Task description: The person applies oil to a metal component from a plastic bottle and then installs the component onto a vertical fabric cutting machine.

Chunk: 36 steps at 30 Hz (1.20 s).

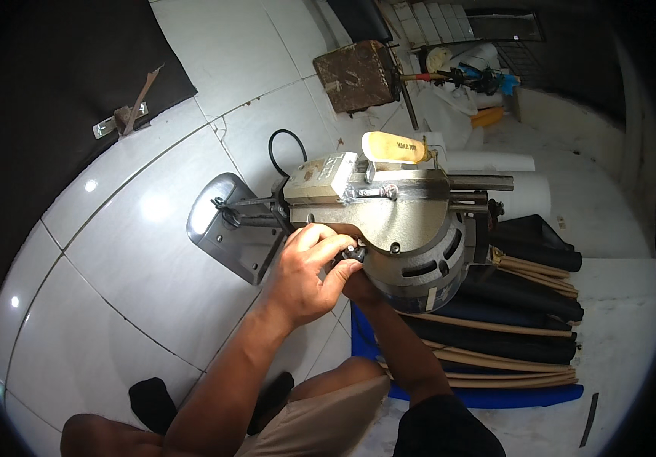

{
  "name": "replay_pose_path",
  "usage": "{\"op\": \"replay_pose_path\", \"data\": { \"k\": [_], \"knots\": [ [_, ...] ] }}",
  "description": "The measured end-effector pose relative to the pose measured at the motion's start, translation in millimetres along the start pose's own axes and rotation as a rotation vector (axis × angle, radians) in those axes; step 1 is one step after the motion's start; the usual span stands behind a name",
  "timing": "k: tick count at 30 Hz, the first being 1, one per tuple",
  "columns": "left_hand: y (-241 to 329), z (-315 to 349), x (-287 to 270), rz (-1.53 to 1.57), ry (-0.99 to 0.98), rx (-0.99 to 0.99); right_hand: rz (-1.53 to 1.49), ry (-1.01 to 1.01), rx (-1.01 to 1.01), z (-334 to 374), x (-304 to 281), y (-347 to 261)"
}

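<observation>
A grey cutting machine [412, 217] with a round motor housing lies in front of me; it looks like a cloth cutter. Its flat grey base plate [225, 221] is at the left end, and a yellow handle [393, 148] sits on the far side. My left hand [309, 266] pinches a small black knob [353, 253] on the near side of the housing between thumb and fingers. Just behind it, my right hand [356, 287] reaches beneath the machine. Its fingers are hidden by the left hand and the housing.
Several dark fabric rolls and brown tubes [496, 373] lie on a blue sheet [488, 397] to the right. A rusty tin box [357, 76] stands beyond the machine, near clutter. A metal bracket [122, 120] lies on the dark surface [61, 68] at the far left.
</observation>
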State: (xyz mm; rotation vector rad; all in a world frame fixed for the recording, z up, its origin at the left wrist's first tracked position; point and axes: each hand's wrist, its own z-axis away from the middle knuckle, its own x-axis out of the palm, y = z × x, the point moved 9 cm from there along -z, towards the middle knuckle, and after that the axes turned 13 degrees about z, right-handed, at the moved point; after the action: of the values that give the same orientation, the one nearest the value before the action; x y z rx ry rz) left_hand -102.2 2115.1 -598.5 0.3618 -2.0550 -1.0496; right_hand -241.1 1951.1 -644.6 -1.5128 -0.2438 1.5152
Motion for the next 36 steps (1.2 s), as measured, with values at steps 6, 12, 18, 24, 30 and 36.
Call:
{"op": "replay_pose_path", "data": {
  "k": [6,12,18,24,30,36],
  "knots": [
    [-19.4,8.8,5.0,0.248,0.103,-0.164,-0.015,0.032,0.002,3.7,-1.9,10.2],
    [-1.4,0.3,2.3,0.033,0.042,-0.02,-0.041,0.054,-0.002,7.5,-2.5,11.4],
    [4.8,-4.8,3.6,-0.11,-0.036,0.023,-0.06,0.065,0.006,3.2,4.6,3.1],
    [8.7,-11.6,4.6,-0.12,-0.112,0.052,1.304,0.063,-0.372,12.2,9.3,2.6],
    [6.6,-12.5,2.3,-0.06,-0.142,-0.005,1.044,0.082,-0.281,11.5,7.5,3.4],
    [8.7,-10.4,11.1,-0.114,-0.112,-0.018,0.709,0.007,-0.161,17.7,-12.3,55.2]
  ]
}}
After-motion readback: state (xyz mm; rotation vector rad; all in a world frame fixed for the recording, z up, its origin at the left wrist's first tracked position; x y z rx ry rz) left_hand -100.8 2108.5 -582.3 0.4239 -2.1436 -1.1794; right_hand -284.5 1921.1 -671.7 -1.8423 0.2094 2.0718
